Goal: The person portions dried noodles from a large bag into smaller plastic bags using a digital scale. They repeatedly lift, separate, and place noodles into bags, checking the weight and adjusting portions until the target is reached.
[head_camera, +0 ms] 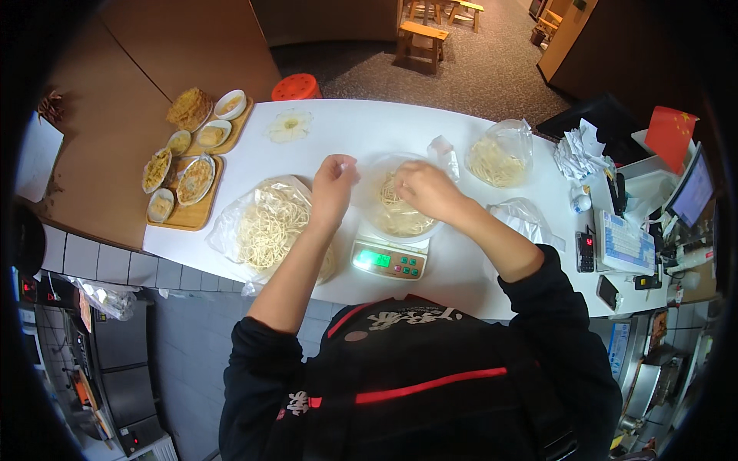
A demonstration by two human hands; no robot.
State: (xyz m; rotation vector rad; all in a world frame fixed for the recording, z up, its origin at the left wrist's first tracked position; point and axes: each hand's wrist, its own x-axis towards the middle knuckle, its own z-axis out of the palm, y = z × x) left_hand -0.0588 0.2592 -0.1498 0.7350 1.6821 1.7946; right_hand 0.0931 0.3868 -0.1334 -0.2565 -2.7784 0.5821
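Note:
A kitchen scale with a lit green display stands on the counter in front of me. On it rests a pale round bowl, lined with a clear plastic bag that holds some noodles. My left hand is at the bowl's left side, its fingertips pinched on what looks like the bag's rim. Over the noodles, my right hand reaches in with bent fingers; blur hides whether they grip any. Left of the scale lies a large open plastic bag full of noodles, close to my left forearm.
A bag of noodles sits at the back right, with a crumpled plastic bag nearer me. Food dishes stand on wooden trays at left. A keyboard, a phone and a monitor occupy the right end.

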